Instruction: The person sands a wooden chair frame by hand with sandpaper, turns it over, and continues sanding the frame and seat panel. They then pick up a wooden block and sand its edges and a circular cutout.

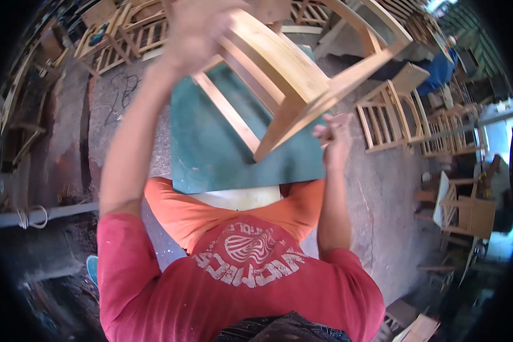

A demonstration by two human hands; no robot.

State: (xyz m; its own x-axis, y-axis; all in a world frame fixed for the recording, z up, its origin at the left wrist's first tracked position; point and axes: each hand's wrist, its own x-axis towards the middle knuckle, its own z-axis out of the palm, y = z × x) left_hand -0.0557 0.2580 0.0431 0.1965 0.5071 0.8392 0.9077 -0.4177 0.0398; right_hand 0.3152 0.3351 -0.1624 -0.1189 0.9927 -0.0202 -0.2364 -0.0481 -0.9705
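Note:
A pale wooden chair frame (299, 77) is tilted over a green board (211, 165), its lower corner down at the board's surface. My left hand (196, 34) is at the frame's upper left end, smeared by motion, so its fingers do not show clearly. To the right of the frame, my right hand (335, 137) is closed with curled fingers, close to the long side rail. Whatever lies in those fingers, if anything, is too blurred to name. The board is in front of my orange-clad legs (176, 211).
Slatted wooden chair frames (385, 117) stand on the concrete floor (382, 205) at right, with more stacked at the upper left (131, 48). A dark cord (122, 94) lies on the floor at left. A grey rail (57, 215) runs along the left side.

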